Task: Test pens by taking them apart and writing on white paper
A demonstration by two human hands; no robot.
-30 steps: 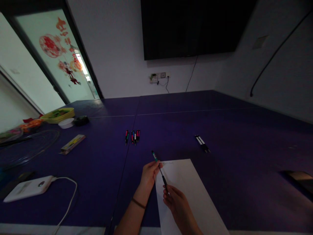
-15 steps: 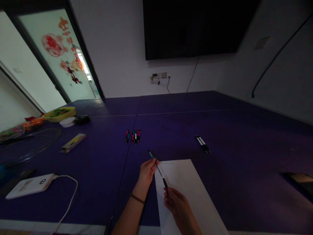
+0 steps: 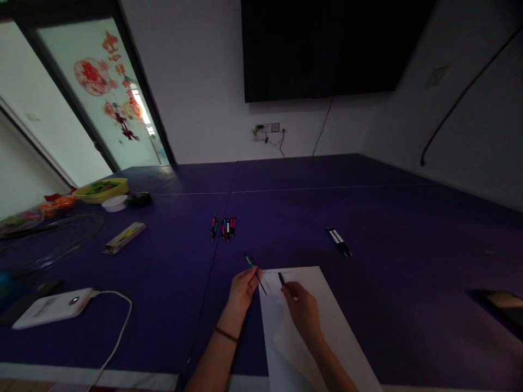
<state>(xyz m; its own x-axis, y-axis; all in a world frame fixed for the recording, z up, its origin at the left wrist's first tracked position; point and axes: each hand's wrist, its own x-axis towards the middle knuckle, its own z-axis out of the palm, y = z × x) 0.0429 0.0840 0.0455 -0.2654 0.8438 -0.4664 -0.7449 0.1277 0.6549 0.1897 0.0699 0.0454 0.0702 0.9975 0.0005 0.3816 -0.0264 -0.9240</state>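
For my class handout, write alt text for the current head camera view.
A person's left hand holds a green pen part with a thin rod sticking out; the right hand holds a black pen part over white paper. Beyond, more pens lie on a purple table.

Paper (image 3: pixel 286 337): laid on the table (image 3: pixel 408 305)
Pen cluster (image 3: pixel 227 228): placed behind the paper, leftward
Pen pair (image 3: pixel 336 238): placed behind, rightward
Power bank (image 3: pixel 53 309): set left of the paper

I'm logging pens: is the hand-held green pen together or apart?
Apart: the left hand holds the green barrel with a thin refill bared; the right hand holds a black piece away from it.
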